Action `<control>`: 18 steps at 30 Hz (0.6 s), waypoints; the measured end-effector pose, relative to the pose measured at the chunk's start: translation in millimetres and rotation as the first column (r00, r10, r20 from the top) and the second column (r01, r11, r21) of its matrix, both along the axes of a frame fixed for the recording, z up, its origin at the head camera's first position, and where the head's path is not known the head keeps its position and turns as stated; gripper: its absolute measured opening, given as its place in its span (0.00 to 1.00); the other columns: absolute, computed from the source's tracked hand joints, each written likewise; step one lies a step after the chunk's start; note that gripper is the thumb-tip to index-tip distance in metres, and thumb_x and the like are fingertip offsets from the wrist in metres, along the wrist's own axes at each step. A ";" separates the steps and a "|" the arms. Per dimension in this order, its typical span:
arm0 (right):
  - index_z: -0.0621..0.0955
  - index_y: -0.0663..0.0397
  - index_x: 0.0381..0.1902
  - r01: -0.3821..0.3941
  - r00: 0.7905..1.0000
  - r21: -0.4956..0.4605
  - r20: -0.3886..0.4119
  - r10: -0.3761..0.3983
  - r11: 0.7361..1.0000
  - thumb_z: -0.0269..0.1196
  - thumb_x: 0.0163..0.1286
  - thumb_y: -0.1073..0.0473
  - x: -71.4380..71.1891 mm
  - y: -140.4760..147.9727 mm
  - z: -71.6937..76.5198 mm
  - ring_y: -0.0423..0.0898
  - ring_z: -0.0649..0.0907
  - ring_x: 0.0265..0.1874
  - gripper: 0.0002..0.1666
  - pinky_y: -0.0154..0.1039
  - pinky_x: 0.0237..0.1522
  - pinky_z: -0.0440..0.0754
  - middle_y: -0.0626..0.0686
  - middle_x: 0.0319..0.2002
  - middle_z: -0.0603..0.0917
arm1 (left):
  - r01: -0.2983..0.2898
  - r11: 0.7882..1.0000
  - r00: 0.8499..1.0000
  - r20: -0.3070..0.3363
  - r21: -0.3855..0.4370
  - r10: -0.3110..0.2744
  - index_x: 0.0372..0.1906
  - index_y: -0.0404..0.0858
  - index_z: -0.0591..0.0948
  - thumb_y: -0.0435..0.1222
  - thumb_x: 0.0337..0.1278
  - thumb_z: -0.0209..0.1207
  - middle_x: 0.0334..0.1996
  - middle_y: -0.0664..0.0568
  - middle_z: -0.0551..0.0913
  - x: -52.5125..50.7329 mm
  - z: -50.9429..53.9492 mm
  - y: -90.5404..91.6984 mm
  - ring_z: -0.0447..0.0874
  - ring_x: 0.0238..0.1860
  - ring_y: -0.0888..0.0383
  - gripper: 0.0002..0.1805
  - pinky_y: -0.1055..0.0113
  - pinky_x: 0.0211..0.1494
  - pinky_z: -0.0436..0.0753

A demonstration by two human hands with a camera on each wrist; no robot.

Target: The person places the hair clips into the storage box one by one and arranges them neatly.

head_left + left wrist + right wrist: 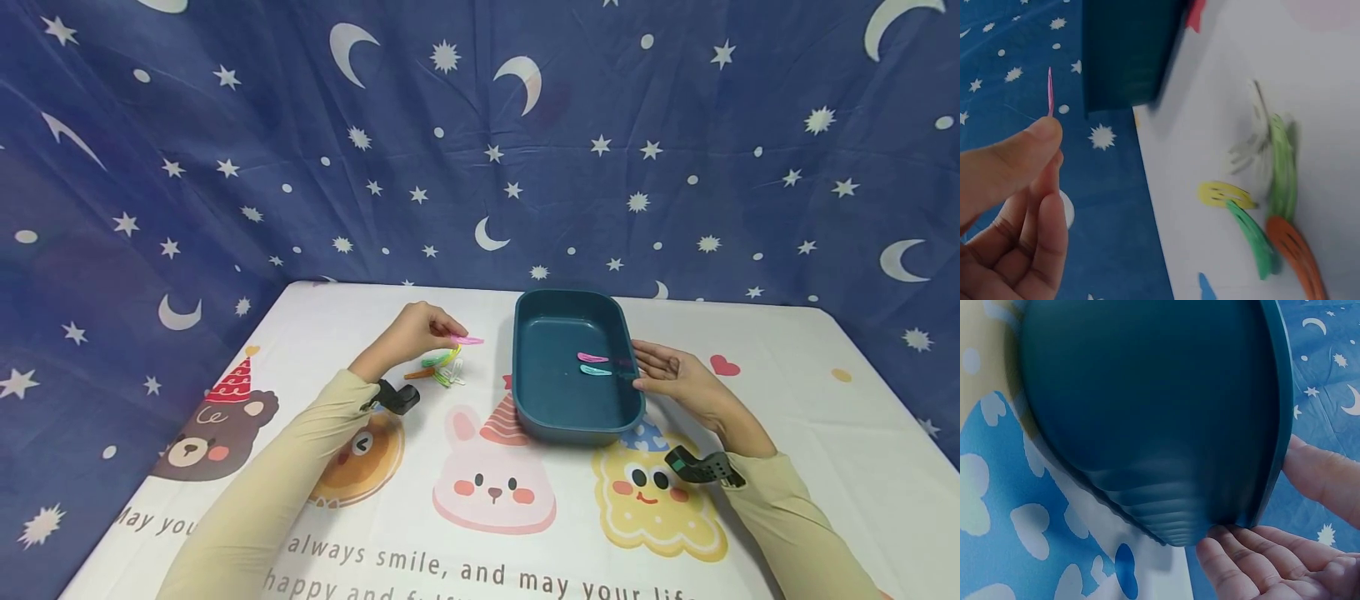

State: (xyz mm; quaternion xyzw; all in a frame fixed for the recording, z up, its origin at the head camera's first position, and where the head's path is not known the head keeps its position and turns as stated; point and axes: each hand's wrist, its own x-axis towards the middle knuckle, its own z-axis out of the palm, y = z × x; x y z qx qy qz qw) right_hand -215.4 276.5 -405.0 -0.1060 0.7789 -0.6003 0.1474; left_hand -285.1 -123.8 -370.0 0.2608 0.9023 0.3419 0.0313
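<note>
Between the thumb and fingertips of my left hand (422, 329) is a pink hair clip (470, 340), pinched near one end and pointing away from the fingers. Just below this hand, a small pile of hair clips lies on the table: a yellow clip (1225, 195), a green clip (1254, 240), an orange clip (1297, 256), a light green clip (1282, 169) and a white clip (1254, 134). My right hand (686, 382) holds the right side of a dark teal tub (543, 400), thumb at its rim. Inside lie another pink clip (592, 357) and a light blue clip (596, 370).
A white tablecloth (480, 567) printed with cartoon animals and lettering covers the table. Behind and to the left hangs a blue curtain (420, 242) with moons and stars. Each wrist wears a black camera band (701, 467).
</note>
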 end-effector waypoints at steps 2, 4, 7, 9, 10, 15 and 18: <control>0.52 0.69 0.71 0.003 1.000 0.003 0.000 -0.003 1.000 0.60 0.65 0.66 0.4 -0.3 0.5 0.45 0.65 0.68 0.43 0.22 0.52 0.74 0.68 0.71 0.54 | 0.004 1.000 1.000 -0.005 -0.006 -0.004 0.37 0.37 0.87 0.29 0.48 0.67 0.35 0.45 0.88 1.0 4.6 2.6 0.77 0.27 0.61 0.09 0.73 0.32 0.75; 0.52 0.69 0.71 0.004 1.000 0.004 0.000 -0.004 1.000 0.60 0.65 0.66 0.5 -0.5 0.6 0.43 0.66 0.67 0.43 0.22 0.52 0.74 0.68 0.71 0.54 | 0.012 1.000 1.000 -0.016 -0.010 -0.012 0.37 0.37 0.87 0.30 0.48 0.67 0.35 0.45 0.88 2.2 9.0 5.6 0.76 0.27 0.61 0.09 0.73 0.31 0.74; 0.52 0.69 0.71 0.006 1.000 0.005 0.002 -0.006 1.000 0.60 0.65 0.67 0.3 -0.8 0.1 0.44 0.65 0.68 0.43 0.22 0.52 0.74 0.68 0.71 0.54 | 0.026 1.000 0.999 -0.032 -0.009 -0.027 0.37 0.36 0.87 0.30 0.47 0.67 0.35 0.45 0.88 3.0 14.0 9.4 0.77 0.27 0.62 0.09 0.73 0.31 0.75; 0.52 0.69 0.71 0.007 1.000 0.007 0.003 -0.007 1.000 0.60 0.65 0.66 0.2 -0.9 0.1 0.48 0.64 0.68 0.43 0.23 0.52 0.74 0.68 0.71 0.54 | 0.032 0.999 0.999 -0.035 -0.005 -0.032 0.37 0.36 0.87 0.29 0.47 0.67 0.35 0.45 0.88 3.2 16.4 12.2 0.79 0.27 0.61 0.09 0.73 0.32 0.77; 0.52 0.69 0.71 0.007 1.000 0.008 0.004 -0.007 1.000 0.60 0.65 0.66 0.2 -0.9 0.0 0.50 0.63 0.69 0.43 0.23 0.53 0.74 0.68 0.71 0.54 | 0.033 0.999 0.999 -0.033 -0.003 -0.033 0.37 0.36 0.87 0.29 0.46 0.67 0.35 0.45 0.88 3.2 17.6 13.8 0.80 0.28 0.61 0.09 0.73 0.33 0.78; 0.52 0.68 0.71 0.013 1.000 0.021 0.005 -0.013 1.000 0.61 0.65 0.65 -0.1 -0.4 -0.1 0.53 0.61 0.69 0.43 0.25 0.53 0.74 0.67 0.71 0.55 | 0.041 0.999 0.999 -0.008 0.014 -0.041 0.36 0.35 0.87 0.28 0.45 0.68 0.34 0.45 0.88 2.9 22.8 23.4 0.83 0.30 0.60 0.09 0.71 0.37 0.81; 0.52 0.68 0.71 0.012 1.000 0.023 0.004 -0.012 1.000 0.61 0.64 0.65 -0.3 -0.1 -0.3 0.53 0.62 0.69 0.44 0.25 0.53 0.74 0.67 0.71 0.55 | 0.055 0.998 0.998 -0.002 0.021 -0.055 0.36 0.34 0.87 0.28 0.45 0.68 0.34 0.45 0.88 1.9 25.5 29.9 0.83 0.29 0.60 0.09 0.71 0.37 0.82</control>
